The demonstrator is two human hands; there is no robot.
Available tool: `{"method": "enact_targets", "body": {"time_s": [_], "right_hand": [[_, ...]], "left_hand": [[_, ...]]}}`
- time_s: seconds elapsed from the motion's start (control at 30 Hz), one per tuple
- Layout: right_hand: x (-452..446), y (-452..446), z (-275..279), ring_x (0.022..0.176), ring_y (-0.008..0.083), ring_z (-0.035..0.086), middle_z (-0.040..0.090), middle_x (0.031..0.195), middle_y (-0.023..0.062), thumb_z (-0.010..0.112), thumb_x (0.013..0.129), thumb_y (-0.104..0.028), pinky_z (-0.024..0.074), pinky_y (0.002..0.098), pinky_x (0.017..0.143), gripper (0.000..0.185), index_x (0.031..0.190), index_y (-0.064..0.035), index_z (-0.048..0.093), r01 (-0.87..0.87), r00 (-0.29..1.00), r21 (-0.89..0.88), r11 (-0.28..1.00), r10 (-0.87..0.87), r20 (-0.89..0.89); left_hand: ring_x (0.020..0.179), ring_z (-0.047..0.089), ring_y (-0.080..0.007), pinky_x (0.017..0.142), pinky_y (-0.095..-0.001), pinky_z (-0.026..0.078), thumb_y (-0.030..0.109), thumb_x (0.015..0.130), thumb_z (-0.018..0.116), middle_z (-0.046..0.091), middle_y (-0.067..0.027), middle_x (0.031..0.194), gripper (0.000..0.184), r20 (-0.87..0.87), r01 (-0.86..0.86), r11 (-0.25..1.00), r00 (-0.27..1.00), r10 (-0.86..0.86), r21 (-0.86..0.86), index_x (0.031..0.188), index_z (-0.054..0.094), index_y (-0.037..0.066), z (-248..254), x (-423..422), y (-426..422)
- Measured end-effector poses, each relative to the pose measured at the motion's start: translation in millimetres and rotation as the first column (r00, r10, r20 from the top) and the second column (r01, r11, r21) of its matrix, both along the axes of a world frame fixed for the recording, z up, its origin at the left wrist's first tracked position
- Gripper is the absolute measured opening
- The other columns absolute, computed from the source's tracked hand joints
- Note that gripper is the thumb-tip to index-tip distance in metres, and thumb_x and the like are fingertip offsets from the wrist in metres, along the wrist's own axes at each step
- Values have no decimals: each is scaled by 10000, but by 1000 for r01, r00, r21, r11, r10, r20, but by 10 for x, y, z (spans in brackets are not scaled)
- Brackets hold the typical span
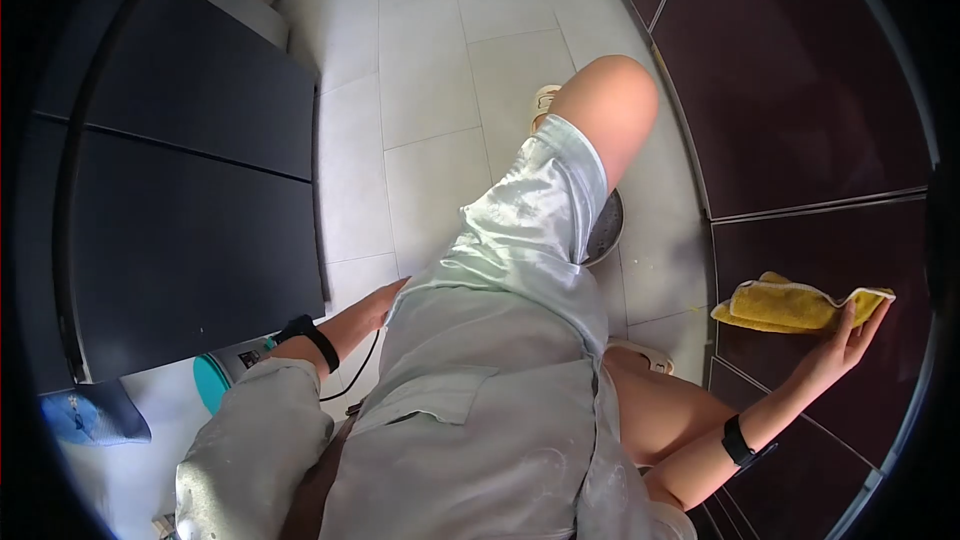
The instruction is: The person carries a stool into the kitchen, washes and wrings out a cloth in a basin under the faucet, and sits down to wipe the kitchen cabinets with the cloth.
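Observation:
A yellow cloth (790,306) with a pale edge lies against the dark red cabinet front (810,90) on the right. My right hand (850,342) has its fingers on the cloth's right end, pinching it against or near the panel. My left hand (385,302) is down beside my left hip, at the edge of the pale shirt (450,340); its fingers are hidden behind the clothing. Each wrist wears a black band.
Dark cabinet doors (190,230) stand at the left. Pale floor tiles (430,90) run between the two sides. A round metal bowl (606,230) sits partly behind my leg. A teal round object (210,383) and a blue item (95,415) are at the lower left.

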State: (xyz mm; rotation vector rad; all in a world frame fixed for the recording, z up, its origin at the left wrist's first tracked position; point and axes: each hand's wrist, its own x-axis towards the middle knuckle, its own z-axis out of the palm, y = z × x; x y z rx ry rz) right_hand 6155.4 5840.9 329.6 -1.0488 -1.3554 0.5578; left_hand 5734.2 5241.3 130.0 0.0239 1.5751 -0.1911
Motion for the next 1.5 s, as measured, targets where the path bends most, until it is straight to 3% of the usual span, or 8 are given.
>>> {"method": "enact_targets", "body": {"time_s": [0.3, 0.73, 0.9, 0.97, 1.03, 1.2, 1.37, 1.5], "right_hand": [[102, -44, -55, 1133, 147, 489, 410, 1408, 108, 535, 907, -35, 375, 276, 978, 582, 1442, -41, 305, -18, 996, -44, 999, 15, -85], [202, -673, 342, 1361, 249, 317, 284, 1495, 175, 525, 892, -61, 290, 315, 1063, 642, 1457, -23, 225, 40, 994, -246, 968, -13, 112], [38, -771, 716, 1211, 311, 512, 477, 1346, 208, 469, 916, -32, 389, 326, 992, 508, 1410, -51, 350, 13, 928, -27, 1000, -2, 372], [-162, -933, 1046, 931, 343, 608, 606, 1071, 171, 512, 863, -18, 490, 365, 808, 446, 1306, -42, 466, 5, 855, 12, 1000, -10, 519], [-252, -1101, 1292, 709, 308, 602, 589, 802, 114, 552, 816, -31, 504, 372, 636, 309, 1125, -33, 565, -45, 737, 144, 989, -64, 673], [-360, -1368, 1709, 708, 325, 608, 590, 799, 134, 581, 798, -15, 496, 388, 626, 277, 1074, -28, 559, 20, 557, 114, 993, -106, 824], [-479, -1130, 1839, 769, 370, 612, 608, 826, 186, 599, 772, 53, 487, 418, 640, 451, 1186, -30, 442, 197, 661, 263, 944, -326, 676], [-422, -802, 1763, 628, 315, 629, 573, 662, 126, 601, 734, -39, 499, 395, 525, 172, 828, -49, 457, 250, 472, 393, 885, -466, 748]], "left_hand": [[920, 605, -208, 806, -381, 469, 326, 925, 471, 629, -98, 1048, 340, -356, 348, 914, 897, -261, 208, 1101, 588, 60, 4, -1214, 1503], [834, 616, -216, 770, -377, 482, 359, 973, 368, 648, -102, 915, 401, -743, 794, 401, 589, -319, 457, 991, 602, 34, 582, -2100, 4746], [801, 620, -219, 757, -375, 486, 371, 992, 328, 656, -104, 864, 448, -822, 838, 270, 531, -207, 474, 949, 607, 23, 1246, -2390, 4384], [788, 622, -220, 751, -374, 488, 376, 999, 312, 659, -105, 843, 469, -833, 837, 217, 536, -139, 502, 932, 609, 19, 1412, -2441, 4251], [729, 543, -127, 670, -325, 454, 271, 922, 545, 589, -41, 732, 277, -770, 770, -82, 637, 39, 633, 975, 608, 7, 2435, -1740, 5065], [840, 604, -123, 758, -269, 473, 217, 929, 553, 667, -74, 886, 259, -473, 617, -675, 773, 424, 404, 1096, 611, 28, 3983, -383, 5781], [763, 603, -111, 666, -248, 475, 209, 907, 582, 635, -43, 819, 187, -496, 269, -825, 868, -15, 496, 929, 641, 33, 4159, 1155, 5397], [840, 643, -257, 748, -349, 518, 70, 863, 597, 640, -135, 937, 166, -568, -50, -837, 712, -412, 545, 999, 620, -23, 3589, 2034, 5468]]}}
